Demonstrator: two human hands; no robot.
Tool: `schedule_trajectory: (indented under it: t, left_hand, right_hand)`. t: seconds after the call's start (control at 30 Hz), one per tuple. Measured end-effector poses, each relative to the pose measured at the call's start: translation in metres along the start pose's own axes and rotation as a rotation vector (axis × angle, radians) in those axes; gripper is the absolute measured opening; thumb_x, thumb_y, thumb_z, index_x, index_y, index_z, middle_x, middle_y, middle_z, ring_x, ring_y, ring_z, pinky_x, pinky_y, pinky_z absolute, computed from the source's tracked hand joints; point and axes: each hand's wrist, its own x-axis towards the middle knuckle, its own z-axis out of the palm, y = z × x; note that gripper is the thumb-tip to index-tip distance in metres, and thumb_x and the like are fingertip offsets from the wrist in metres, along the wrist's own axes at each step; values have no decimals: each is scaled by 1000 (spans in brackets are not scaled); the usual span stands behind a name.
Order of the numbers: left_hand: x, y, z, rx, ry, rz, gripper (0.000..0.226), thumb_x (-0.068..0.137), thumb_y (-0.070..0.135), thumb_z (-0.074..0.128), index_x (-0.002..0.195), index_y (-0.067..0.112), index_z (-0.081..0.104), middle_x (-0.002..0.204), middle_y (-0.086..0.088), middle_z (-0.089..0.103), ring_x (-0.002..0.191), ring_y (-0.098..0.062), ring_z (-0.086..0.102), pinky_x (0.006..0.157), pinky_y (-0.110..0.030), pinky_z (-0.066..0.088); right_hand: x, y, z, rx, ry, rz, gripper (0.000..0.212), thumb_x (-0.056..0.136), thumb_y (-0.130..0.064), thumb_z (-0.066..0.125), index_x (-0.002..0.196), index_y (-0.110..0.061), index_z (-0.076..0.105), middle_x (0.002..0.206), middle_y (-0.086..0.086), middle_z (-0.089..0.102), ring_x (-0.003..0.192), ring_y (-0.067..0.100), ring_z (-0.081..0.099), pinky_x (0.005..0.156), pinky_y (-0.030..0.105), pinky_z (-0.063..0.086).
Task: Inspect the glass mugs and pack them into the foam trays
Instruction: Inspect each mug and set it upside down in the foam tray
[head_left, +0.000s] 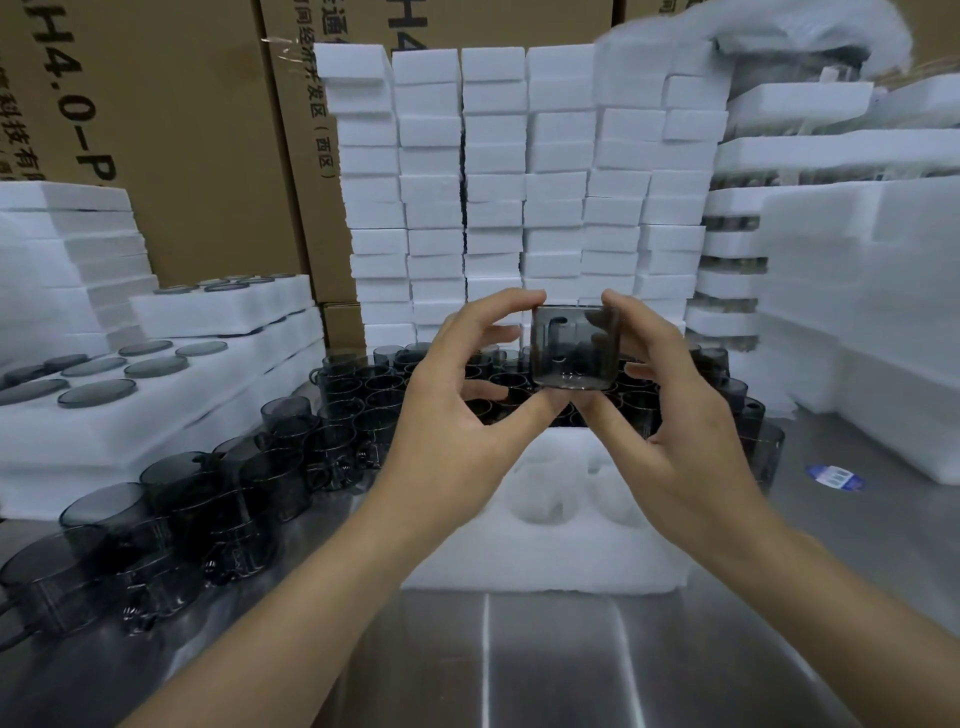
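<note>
Above the empty foam tray (545, 551), a smoked glass mug (574, 348) is held up between both hands, well clear of the steel surface (571, 670). The fingers (527, 300) of the left hand (457, 415) pinch its left side, forefinger on the top edge and thumb under the base; the right hand (680, 415) grips the opposite side likewise. This looks like inspection: turn it slowly against the white foam, fingertips at the edges so the walls show clearly.

Bright, even overhead light glares in streaks off the steel table (571, 665); wide-angle edges bow and soften.
</note>
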Motion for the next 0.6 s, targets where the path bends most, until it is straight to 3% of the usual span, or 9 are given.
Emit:
schedule_trajectory:
  t: [0.07,0.2,0.33,0.47,0.53,0.6]
  left_hand:
    - [-1,-1,1,79,15,49,57,90,20,87,136,40,61,143,18,60,139,-11,54,102,-40,54]
    - [-4,-1,3,171,28,131,54,88,21,88,133,38,63,139,16,58,142,-18,51,105,-35,51]
    - [-2,-2,1,139,4,121,56,88,25,88,136,39,62,139,19,59,139,-12,54,102,-30,53]
    - [-2,-4,0,90,-21,10,62,90,30,87,145,38,60,137,21,66,136,-6,58,96,-37,59]
    - [-2,-6,0,112,-19,-18,61,90,31,87,145,35,61,134,22,69,132,-5,60,93,-37,60]
    - [-2,-7,1,148,-3,-22,58,89,32,88,142,34,64,129,20,70,128,-6,62,90,-36,59]
  right_hand:
    - [0,1,-1,-45,23,-30,67,97,-33,72,155,-43,40,145,-30,52,136,6,55,108,18,43]
    - [2,0,-3,-182,60,-166,65,90,-25,74,147,-38,47,137,-34,49,124,12,59,104,39,52]
    - [3,3,-5,-196,68,-117,63,88,-35,76,144,-38,49,134,-28,60,122,8,63,98,49,55]
    - [3,1,-5,-140,38,-6,62,85,-54,75,139,-42,46,128,-30,65,123,-4,62,104,38,53]
    - [4,0,-6,-109,-6,12,59,85,-49,77,136,-42,48,125,-30,66,121,-5,63,102,19,49]
    - [5,0,-9,-51,-71,36,56,87,-36,77,136,-36,51,122,-27,69,119,0,66,97,10,45]
